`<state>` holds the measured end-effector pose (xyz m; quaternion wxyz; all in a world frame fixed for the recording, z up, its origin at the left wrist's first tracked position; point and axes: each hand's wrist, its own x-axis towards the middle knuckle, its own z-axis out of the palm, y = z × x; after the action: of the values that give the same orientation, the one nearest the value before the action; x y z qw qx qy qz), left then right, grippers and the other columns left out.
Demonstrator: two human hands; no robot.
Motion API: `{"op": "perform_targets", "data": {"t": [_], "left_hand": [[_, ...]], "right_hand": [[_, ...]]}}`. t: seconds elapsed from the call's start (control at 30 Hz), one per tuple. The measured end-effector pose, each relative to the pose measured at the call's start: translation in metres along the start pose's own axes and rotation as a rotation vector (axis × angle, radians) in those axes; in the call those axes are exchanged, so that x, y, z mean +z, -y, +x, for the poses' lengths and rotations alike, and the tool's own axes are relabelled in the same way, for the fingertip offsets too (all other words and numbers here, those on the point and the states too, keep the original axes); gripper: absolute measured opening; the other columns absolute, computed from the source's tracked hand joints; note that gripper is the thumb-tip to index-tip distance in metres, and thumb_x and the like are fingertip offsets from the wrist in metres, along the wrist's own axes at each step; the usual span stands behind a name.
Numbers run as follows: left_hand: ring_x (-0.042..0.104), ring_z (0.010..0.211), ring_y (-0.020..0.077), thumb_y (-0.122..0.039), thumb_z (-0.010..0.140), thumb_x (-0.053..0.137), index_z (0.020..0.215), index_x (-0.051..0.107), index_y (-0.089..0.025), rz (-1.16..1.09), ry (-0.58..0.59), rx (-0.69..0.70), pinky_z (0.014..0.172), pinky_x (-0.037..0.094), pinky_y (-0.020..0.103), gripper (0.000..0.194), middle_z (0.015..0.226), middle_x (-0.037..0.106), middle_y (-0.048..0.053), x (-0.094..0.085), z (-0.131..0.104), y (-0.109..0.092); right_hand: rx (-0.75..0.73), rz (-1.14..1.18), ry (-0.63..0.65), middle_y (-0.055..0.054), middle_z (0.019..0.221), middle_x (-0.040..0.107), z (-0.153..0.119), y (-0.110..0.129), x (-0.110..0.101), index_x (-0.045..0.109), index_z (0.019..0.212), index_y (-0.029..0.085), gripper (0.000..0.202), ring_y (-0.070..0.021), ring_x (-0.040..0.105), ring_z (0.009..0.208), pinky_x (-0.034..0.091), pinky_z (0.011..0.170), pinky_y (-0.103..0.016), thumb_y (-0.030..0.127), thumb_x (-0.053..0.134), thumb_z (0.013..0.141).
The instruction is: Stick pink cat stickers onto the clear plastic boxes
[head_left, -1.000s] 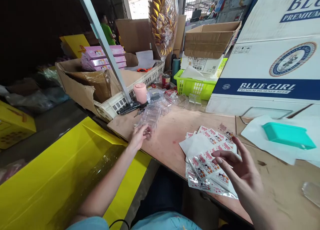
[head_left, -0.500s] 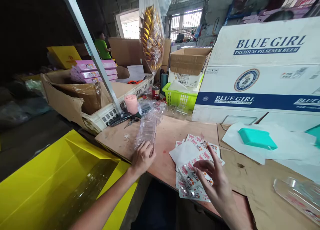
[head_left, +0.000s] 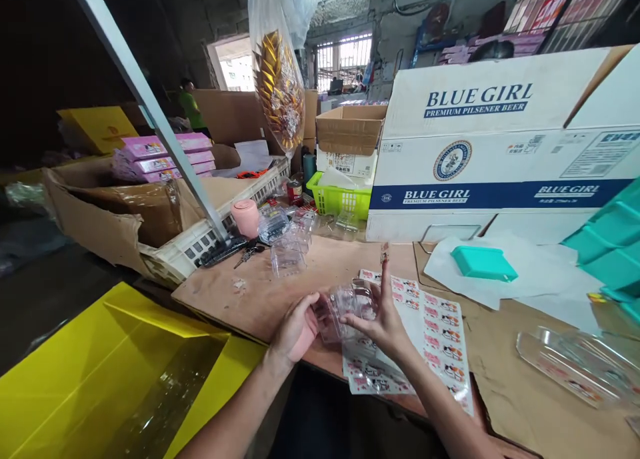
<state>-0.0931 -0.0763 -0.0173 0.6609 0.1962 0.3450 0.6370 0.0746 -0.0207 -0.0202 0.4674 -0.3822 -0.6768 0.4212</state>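
Observation:
Between my hands are several clear plastic cases (head_left: 345, 306), above the front of the table. My left hand (head_left: 297, 329) is wrapped round their left end. My right hand (head_left: 380, 319) has its thumb against the cases and its index finger raised, with a small printed sticker (head_left: 385, 252) on the fingertip. Beneath and to the right of my right hand lie sheets of cat-print stickers (head_left: 445, 332). More clear cases (head_left: 289, 256) stand on the table farther back, beyond my left hand.
A yellow box (head_left: 100, 372) stands at the lower left. A pink roll (head_left: 245, 218), keys (head_left: 247, 252) and a green basket (head_left: 345, 202) are at the back. To the right lie a turquoise tray (head_left: 484, 263) and clear packaging (head_left: 565, 366); a person (head_left: 191, 106) is far behind.
My left hand has brought several cases from the row towards me and right. My right index finger now points up with a sticker on it. The view has shifted right.

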Motion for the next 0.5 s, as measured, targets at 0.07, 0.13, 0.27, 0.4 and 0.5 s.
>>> {"op": "perform_targets", "data": {"t": [0.07,0.13,0.27,0.4,0.5], "left_hand": [[0.068,0.076,0.0150,-0.029,0.077,0.076,0.087,0.071,-0.013,0.065,0.054,-0.004,0.072,0.053,0.026,0.020,0.086,0.073,0.006,0.000,0.001,0.000],[0.068,0.072,0.0136,-0.024,0.074,0.080,0.086,0.071,-0.011,0.115,0.045,0.008,0.070,0.054,0.024,0.019,0.084,0.074,0.006,-0.003,0.001,-0.004],[0.068,0.065,0.0102,-0.014,0.080,0.072,0.084,0.069,-0.011,-0.119,-0.174,-0.016,0.065,0.057,0.020,0.005,0.078,0.074,0.003,-0.017,0.003,-0.022],[0.071,0.072,0.0099,-0.006,0.092,0.053,0.087,0.068,-0.010,-0.260,-0.248,-0.091,0.069,0.059,0.018,0.017,0.080,0.074,0.005,-0.018,0.006,-0.030],[0.070,0.072,0.0096,-0.007,0.091,0.056,0.090,0.069,-0.011,-0.249,-0.182,-0.151,0.069,0.059,0.019,0.015,0.084,0.075,0.005,-0.008,0.002,-0.021]], "right_hand": [[0.032,0.082,0.044,-0.008,0.107,0.062,0.004,0.001,-0.011,-0.020,0.154,0.024,0.140,-0.0242,0.063,0.095,0.053,0.088,-0.045,0.040,0.087,0.064],[0.059,0.168,0.076,-0.006,0.101,0.063,0.008,0.000,-0.022,-0.022,0.153,0.024,0.139,-0.0222,0.064,0.089,0.055,0.083,-0.042,0.039,0.086,0.066],[0.052,0.115,-0.009,-0.008,0.099,0.065,0.025,-0.013,-0.035,-0.023,0.153,0.023,0.139,-0.0225,0.065,0.085,0.056,0.080,-0.042,0.043,0.085,0.067],[-0.123,-0.265,-0.013,-0.016,0.114,0.063,0.057,-0.015,-0.030,-0.011,0.156,0.020,0.141,-0.0322,0.062,0.101,0.051,0.089,-0.053,0.053,0.086,0.059],[-0.308,-0.348,-0.026,-0.019,0.140,0.048,0.059,0.010,-0.031,0.006,0.158,0.024,0.116,-0.0359,0.046,0.129,0.039,0.106,-0.057,0.056,0.077,0.072]]}}
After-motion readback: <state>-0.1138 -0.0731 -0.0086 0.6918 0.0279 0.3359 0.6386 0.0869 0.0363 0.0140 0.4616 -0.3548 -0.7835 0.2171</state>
